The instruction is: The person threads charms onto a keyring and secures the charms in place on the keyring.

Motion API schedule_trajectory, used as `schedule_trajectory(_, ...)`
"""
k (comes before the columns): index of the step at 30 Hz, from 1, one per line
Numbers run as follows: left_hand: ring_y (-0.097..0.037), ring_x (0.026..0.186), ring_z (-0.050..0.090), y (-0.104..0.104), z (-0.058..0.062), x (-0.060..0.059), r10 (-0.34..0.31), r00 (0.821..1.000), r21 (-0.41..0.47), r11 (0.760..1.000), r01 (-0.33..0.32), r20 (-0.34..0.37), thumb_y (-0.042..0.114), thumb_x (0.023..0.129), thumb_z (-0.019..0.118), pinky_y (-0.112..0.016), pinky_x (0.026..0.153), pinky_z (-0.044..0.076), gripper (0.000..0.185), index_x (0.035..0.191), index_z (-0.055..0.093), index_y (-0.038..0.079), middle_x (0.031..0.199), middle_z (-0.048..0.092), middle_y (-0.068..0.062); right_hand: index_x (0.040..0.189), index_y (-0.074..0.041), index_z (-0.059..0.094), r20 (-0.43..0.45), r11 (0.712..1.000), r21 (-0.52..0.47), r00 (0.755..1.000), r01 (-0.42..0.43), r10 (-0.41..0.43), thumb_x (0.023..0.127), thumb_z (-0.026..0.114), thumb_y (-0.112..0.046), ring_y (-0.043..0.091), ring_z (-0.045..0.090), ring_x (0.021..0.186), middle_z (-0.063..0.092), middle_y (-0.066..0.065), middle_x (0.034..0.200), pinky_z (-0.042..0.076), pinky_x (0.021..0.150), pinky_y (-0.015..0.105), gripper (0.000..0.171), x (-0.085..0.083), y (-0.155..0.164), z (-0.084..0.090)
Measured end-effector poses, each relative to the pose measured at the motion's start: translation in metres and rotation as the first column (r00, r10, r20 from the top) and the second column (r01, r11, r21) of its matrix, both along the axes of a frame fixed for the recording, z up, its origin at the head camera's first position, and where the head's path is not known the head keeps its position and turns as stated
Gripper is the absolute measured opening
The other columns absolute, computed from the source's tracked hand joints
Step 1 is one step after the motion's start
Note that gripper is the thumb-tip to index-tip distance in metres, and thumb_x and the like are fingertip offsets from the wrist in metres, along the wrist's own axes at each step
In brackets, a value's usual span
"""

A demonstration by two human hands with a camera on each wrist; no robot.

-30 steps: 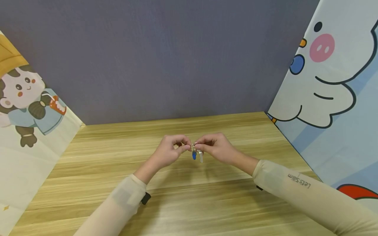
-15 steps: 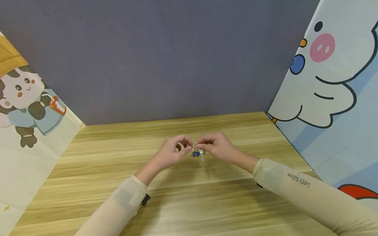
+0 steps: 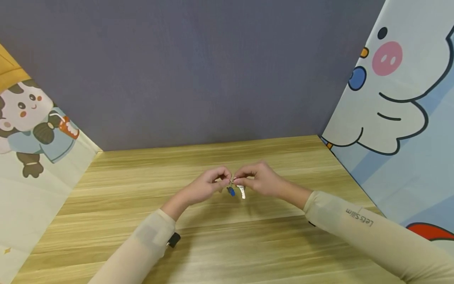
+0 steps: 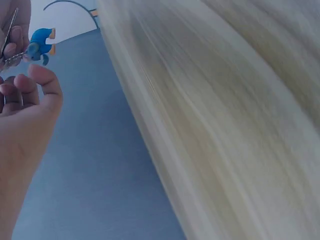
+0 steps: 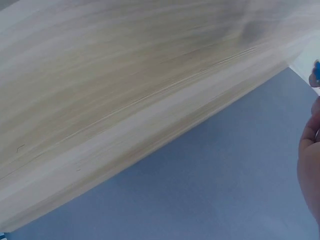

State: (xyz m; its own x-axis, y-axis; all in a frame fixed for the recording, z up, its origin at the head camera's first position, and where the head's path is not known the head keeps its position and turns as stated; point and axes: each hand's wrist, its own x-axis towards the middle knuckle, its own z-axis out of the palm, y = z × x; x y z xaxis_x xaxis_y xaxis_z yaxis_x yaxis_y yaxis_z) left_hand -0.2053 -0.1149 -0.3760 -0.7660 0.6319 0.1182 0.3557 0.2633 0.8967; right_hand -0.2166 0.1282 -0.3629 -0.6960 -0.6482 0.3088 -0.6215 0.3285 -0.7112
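Both hands meet above the middle of the wooden table [image 3: 220, 244] and hold a small key ring [image 3: 233, 181] between them. My left hand [image 3: 209, 186] pinches the ring from the left, my right hand [image 3: 256, 180] pinches it from the right. A blue-headed key [image 3: 231, 192] and a silver key [image 3: 242, 192] hang below the fingers. In the left wrist view the blue key head [image 4: 41, 44] shows beside the curled fingers [image 4: 35, 85]. The right wrist view shows only the edge of the right hand [image 5: 310, 160] and table grain.
A grey-purple wall [image 3: 198, 71] closes the back of the table. A cartoon girl panel [image 3: 32, 130] stands on the left and a cartoon pig panel [image 3: 397, 98] on the right. Both forearms wear beige sleeves.
The hands have stayed together and sunk slightly toward the table. The keys swung up sideways half a second ago and now hang down again, lower than before.
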Motion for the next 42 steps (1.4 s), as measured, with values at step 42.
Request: schedule_trajectory(42,-0.023,0.085,0.049,0.003,0.006,0.004,0.009,0.983,0.101,0.995,-0.028,0.182,0.018,0.115,0.045,-0.031,0.082,0.046,0.024,0.116,0.056,-0.003,0.091,0.049,-0.006,0.099,-0.007,0.082,-0.304,0.995,0.1,0.953,0.027,0.005,0.099,0.076,-0.01,-0.001,0.061,0.064,0.081,0.002,0.088,0.053,0.061,0.022,0.007,0.001,0.0,0.015)
